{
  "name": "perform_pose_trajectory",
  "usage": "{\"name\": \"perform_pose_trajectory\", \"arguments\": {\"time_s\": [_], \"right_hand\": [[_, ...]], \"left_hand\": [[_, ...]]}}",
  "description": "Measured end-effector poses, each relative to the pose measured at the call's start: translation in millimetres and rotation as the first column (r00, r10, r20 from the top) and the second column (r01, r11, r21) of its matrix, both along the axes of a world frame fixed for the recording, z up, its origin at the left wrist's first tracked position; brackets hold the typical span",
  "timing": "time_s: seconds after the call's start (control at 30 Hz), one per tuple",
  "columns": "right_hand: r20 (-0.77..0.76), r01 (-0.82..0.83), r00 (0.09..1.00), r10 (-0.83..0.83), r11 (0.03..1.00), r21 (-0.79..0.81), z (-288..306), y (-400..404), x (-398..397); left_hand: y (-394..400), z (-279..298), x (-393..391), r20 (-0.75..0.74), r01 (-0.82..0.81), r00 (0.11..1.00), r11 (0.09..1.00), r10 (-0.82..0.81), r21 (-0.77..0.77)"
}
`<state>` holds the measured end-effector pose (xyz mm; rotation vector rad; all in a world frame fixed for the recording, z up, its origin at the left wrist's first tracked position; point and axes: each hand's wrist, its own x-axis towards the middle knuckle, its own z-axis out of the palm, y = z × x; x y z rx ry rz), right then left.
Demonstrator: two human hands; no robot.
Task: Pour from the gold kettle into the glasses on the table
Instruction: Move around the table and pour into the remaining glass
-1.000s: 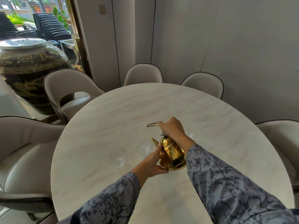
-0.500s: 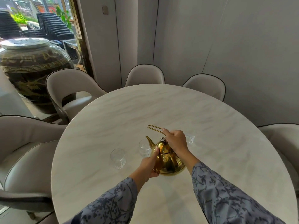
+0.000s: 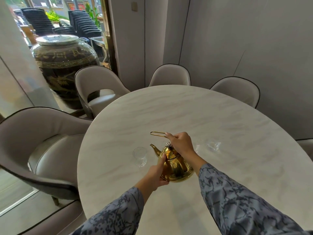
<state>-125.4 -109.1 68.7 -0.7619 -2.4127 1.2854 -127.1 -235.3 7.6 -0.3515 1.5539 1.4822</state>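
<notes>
The gold kettle (image 3: 177,167) stands nearly upright low over the round marble table (image 3: 186,112), spout pointing left. My right hand (image 3: 180,143) grips its thin wire handle from above. My left hand (image 3: 156,174) cups the kettle's left side, thumb lying up along the body. A clear glass (image 3: 140,156) stands just left of the spout tip. A second clear glass (image 3: 213,145) is to the right, beyond my right wrist. No stream shows at the spout. I cannot tell whether the kettle's base touches the table.
Grey padded chairs ring the table: one at the left (image 3: 42,146), one at the back left (image 3: 100,85), two at the back (image 3: 170,75). A large dark jar with a metal lid (image 3: 64,65) stands on the floor behind them.
The kettle has tipped back from its leftward tilt to nearly upright and shifted left along the table. Only one of the two left glasses still shows. My view has turned left.
</notes>
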Motion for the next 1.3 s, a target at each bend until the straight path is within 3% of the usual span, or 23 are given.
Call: {"name": "perform_pose_trajectory", "arguments": {"time_s": [0.4, 1.3], "right_hand": [[0.227, -0.134, 0.969, 0.097, 0.979, 0.151, 12, -38, -36], [0.299, -0.197, 0.946, 0.123, 0.952, 0.235, 50, -39, -47]], "left_hand": [[-26, -15, -7, 0.162, -0.08, 0.985, 0.987, 0.057, 0.138], [-20, 42, 8, 0.223, -0.112, 0.973, 0.966, 0.06, 0.232]]}}
